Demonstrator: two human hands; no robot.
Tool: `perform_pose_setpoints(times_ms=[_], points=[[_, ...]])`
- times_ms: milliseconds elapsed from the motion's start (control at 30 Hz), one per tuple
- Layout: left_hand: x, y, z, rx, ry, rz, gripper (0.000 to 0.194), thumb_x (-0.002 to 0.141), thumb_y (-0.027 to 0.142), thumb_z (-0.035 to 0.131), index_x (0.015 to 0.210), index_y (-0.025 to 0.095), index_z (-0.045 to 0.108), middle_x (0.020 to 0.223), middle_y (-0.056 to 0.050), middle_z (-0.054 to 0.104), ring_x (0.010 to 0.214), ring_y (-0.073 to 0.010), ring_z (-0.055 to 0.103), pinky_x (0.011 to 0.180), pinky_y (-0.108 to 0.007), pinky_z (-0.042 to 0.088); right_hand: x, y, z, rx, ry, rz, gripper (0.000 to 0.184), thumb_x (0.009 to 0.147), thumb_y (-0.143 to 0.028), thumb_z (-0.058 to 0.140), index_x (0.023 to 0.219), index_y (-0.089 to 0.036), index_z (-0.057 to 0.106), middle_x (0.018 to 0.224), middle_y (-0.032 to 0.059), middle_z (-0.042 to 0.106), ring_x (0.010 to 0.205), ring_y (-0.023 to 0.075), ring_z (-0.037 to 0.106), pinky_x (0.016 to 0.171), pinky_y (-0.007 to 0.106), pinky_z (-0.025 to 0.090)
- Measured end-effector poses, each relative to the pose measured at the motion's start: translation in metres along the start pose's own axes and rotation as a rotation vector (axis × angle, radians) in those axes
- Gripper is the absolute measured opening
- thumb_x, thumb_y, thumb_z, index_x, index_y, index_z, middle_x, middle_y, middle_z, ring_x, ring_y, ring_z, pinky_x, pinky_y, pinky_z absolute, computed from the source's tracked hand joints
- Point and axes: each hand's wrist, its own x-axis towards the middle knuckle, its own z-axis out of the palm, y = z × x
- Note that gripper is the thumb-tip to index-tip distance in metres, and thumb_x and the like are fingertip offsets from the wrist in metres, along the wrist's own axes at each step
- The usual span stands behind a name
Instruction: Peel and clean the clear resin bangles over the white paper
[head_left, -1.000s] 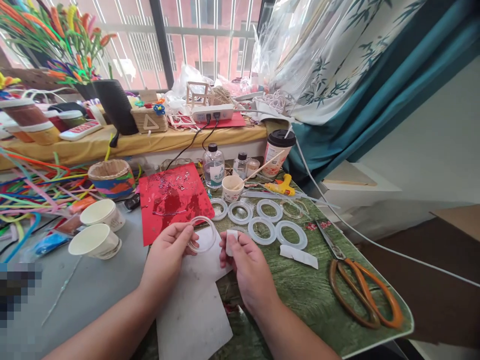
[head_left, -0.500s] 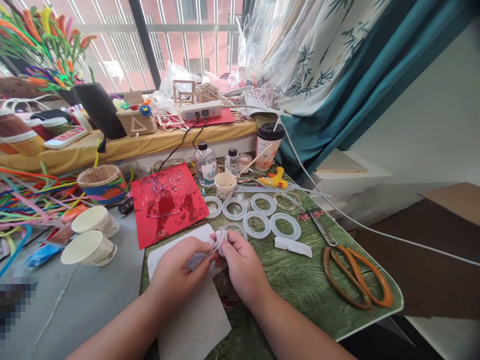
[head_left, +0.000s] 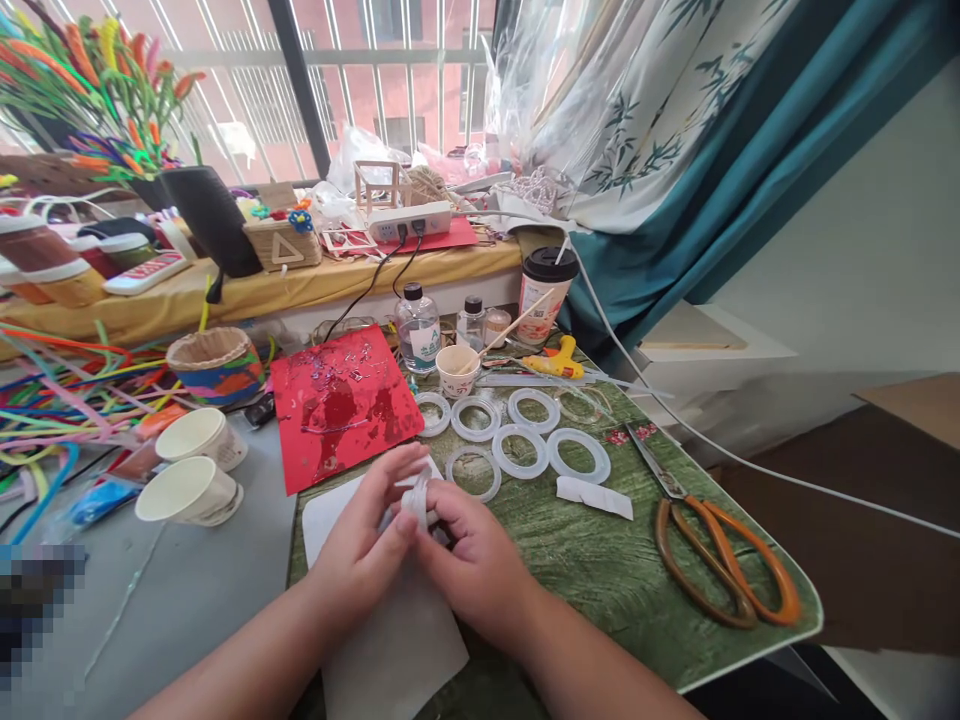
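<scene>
My left hand [head_left: 364,545] and my right hand [head_left: 469,560] meet over a white paper sheet [head_left: 397,650] on the green mat [head_left: 600,560]. The left fingers pinch a clear plastic ring [head_left: 409,500], mostly hidden between the hands. The right fingers are closed on a small white pad [head_left: 420,505] pressed against the ring. Just beyond the hands lie several translucent ring moulds [head_left: 525,450] in two rows.
Orange-handled scissors [head_left: 712,560] lie at the right of the mat beside a white strip [head_left: 594,497]. A red sheet [head_left: 341,405], two paper cups [head_left: 191,470], bottles [head_left: 418,328], a yellow glue gun [head_left: 556,365], a coffee cup [head_left: 544,295] and pipe cleaners [head_left: 67,380] surround the work area.
The hands came together and lower over the paper. The ring, held up and fully visible a second ago, is now pinched between both hands with the white pad against it.
</scene>
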Motion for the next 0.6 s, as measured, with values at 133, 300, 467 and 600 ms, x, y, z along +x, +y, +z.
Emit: perform_pose_setpoints(times_ms=[133,300,467,600], points=[[0.0,0.002,0.001,-0.112,-0.066,-0.13,0.041,0.107,0.055,0.053,0.133,0.026,0.065,0.131,-0.01,0.073,0.124,-0.0291,0.067,0.105,-0.042,0.053,-0.003,-0.001,0.003,-0.053,-0.118,0.005,0.03,0.102,-0.046,0.063,0.086,-0.02,0.066,0.088,0.0041,0.063,0.085,0.0205,0.058,0.081,0.035,0.049],[0.0,-0.003,-0.003,-0.179,0.059,-0.133,0.045,0.108,0.061,0.045,0.129,0.026,0.064,0.117,-0.008,0.071,0.103,-0.0254,0.068,0.087,-0.037,0.057,0.003,0.01,0.001,0.276,0.009,0.304,0.042,0.093,-0.061,0.068,0.092,-0.019,0.068,0.082,0.002,0.062,0.071,0.0164,0.056,0.067,0.03,0.048],[-0.003,-0.005,-0.002,0.119,-0.104,0.017,0.041,0.107,0.052,0.053,0.139,0.026,0.06,0.131,-0.012,0.068,0.115,-0.0293,0.064,0.102,-0.045,0.051,0.006,0.009,0.001,0.346,0.031,0.404,0.032,0.085,-0.049,0.075,0.085,-0.018,0.07,0.072,-0.0012,0.06,0.063,0.0135,0.052,0.062,0.026,0.043],[-0.001,-0.003,-0.001,0.249,-0.175,0.015,0.048,0.103,0.039,0.064,0.148,0.029,0.051,0.139,-0.011,0.066,0.114,-0.028,0.065,0.104,-0.047,0.052,0.004,0.007,0.003,0.387,0.081,0.387,0.023,0.087,-0.042,0.07,0.089,-0.019,0.074,0.078,0.0011,0.068,0.072,0.0163,0.061,0.07,0.028,0.048]])
